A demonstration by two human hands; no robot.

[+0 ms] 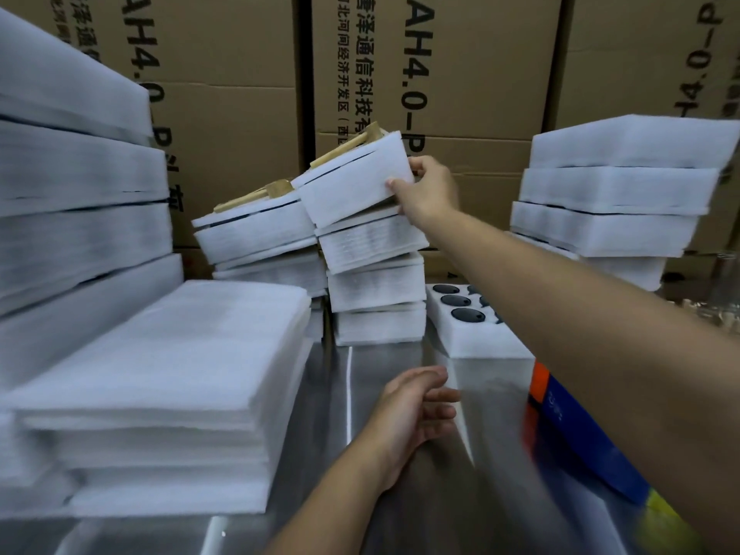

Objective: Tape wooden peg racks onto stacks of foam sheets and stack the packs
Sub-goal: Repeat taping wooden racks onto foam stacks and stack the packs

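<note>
My right hand point(430, 190) reaches far forward and grips the near right corner of a white foam pack point(352, 182), thumb on its front face. A wooden peg rack point(348, 145) lies on top of that pack, which sits tilted on the stack of packs point(376, 290) at the back of the metal table point(384, 474). A second pack with a wooden rack point(256, 196) tops the neighbouring stack to the left. My left hand point(416, 410) hovers open over the table with fingers relaxed, holding nothing. Loose foam sheets point(168, 378) are piled at the near left.
Tall foam stacks stand at the far left point(72, 202) and at the right point(616, 202). A foam block with round black holes point(468, 318) sits mid-table. An orange and blue box point(580, 430) lies under my right forearm. Cardboard cartons point(240, 74) wall off the back.
</note>
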